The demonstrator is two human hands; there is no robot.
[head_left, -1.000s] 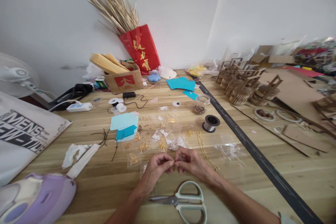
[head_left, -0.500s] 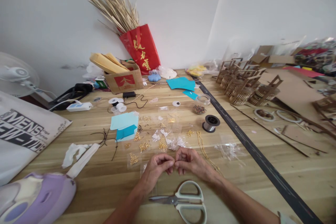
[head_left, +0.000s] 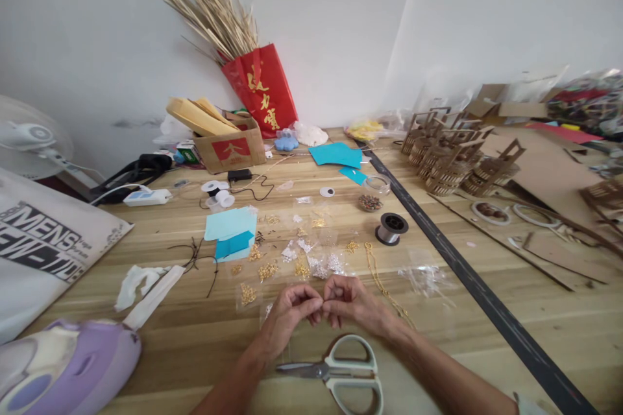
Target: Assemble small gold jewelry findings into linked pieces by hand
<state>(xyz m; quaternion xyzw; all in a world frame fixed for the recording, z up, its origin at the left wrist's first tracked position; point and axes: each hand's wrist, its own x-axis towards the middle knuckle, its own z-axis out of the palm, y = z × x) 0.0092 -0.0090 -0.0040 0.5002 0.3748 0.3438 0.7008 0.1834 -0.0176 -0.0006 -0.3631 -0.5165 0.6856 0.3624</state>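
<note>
1. Desk (head_left: 175, 337): bare wood in the near middle, where both hands are working. Its far edge runs along the wall; I cannot see the near edge.
2. Left hand (head_left: 289, 312) and right hand (head_left: 354, 303): fingertips meeting or nearly so, each thumb brought to its forefinger in a pinch. Whatever sits between them is too small for me to make out.
3. Scissors (head_left: 320, 371): nearest the desk's near edge, just below the hands, blades toward the left. Likely stiff, the heaviest item here; I'd take them by the pale handles, off the points.
4. Gold chain (head_left: 378, 281): just beside the right hand, running toward the desk's near right corner. Probably light, limp, prone to kinking; best lifted by the end loop.
5. Silver-coloured bits (head_left: 335, 264) and gold-coloured bits (head_left: 267, 271): small heaps past the fingertips, toward the far edge. I judge them near weightless, slippery, easily scattered; fingertip pinch, one at a time.
6. Anything in the pinch: would be tiny, easily dropped; I'd hold it by its rim, lightly.
</note>
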